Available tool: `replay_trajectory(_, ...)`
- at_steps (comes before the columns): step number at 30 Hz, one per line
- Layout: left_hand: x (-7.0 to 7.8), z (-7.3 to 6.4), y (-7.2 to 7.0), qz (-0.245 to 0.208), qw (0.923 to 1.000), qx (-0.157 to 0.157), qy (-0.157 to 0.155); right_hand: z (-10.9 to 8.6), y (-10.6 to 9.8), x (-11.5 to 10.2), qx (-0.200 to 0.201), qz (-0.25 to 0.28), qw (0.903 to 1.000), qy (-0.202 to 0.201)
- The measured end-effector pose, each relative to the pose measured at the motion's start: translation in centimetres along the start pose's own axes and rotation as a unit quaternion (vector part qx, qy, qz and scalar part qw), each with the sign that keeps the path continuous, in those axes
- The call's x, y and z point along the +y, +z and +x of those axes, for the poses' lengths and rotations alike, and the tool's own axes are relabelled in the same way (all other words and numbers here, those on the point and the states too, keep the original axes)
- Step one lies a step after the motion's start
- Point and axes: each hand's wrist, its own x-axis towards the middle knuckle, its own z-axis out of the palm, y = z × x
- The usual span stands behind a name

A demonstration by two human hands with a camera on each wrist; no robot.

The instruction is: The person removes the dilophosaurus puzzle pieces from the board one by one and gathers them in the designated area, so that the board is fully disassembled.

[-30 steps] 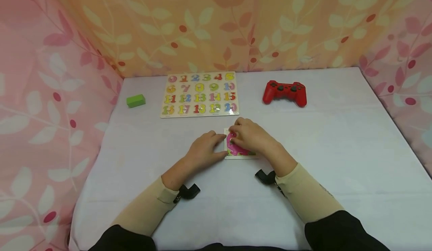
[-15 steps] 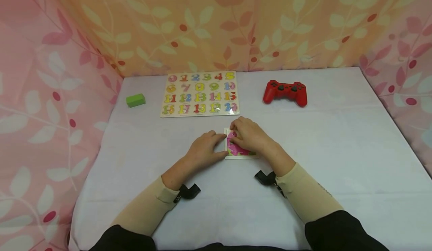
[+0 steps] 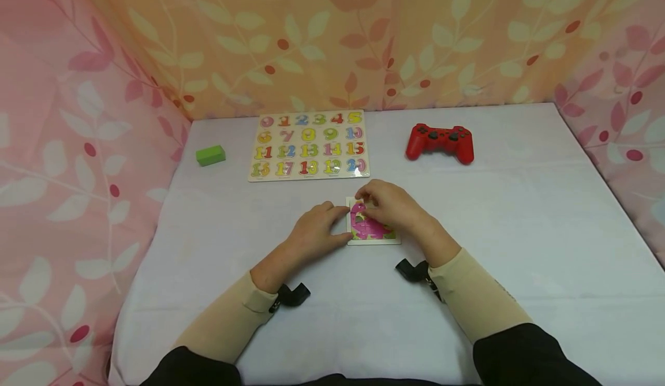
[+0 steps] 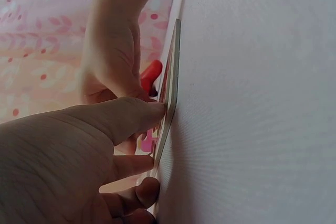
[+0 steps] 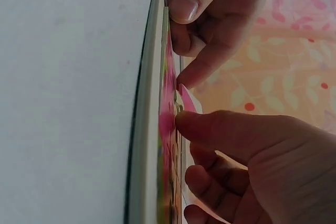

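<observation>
A small jigsaw puzzle (image 3: 376,233) with a pink animal picture lies in a white frame on the table in the head view. My left hand (image 3: 314,233) rests at its left edge; the thumb and a fairly straight forefinger touch the frame, as the left wrist view also shows. Over the upper part of the puzzle, my right hand (image 3: 392,204) has its fingers curled. In the right wrist view a pink puzzle piece (image 5: 190,99) stands tilted up from the board at the right thumb's tip. The right forefinger's contact with it is hidden.
A wooden number board (image 3: 309,145) lies behind the puzzle. A green block (image 3: 210,155) sits at the back left, a red game controller (image 3: 440,143) at the back right. Patterned curtains (image 3: 363,40) enclose the white table (image 3: 519,213) behind and at both sides.
My right thumb has shifted slightly right, uncovering more of the pink picture and a displaced spot in it. The left hand stays at the frame's left edge.
</observation>
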Motion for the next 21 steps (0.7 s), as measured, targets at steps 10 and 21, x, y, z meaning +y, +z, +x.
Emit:
replay_trajectory(10, 0.1, -0.1, -0.2, -0.004, 1.0000, 0.002, 0.006, -0.8, -1.5, -0.3, 0.022, 0.015, 0.9996, 0.000)
replay_trajectory(21, -0.1, 0.0, -0.1, -0.004, 1.0000, 0.002, 0.004, -2.9, -5.6, -0.8, 0.070, 0.039, 0.9960, -0.040)
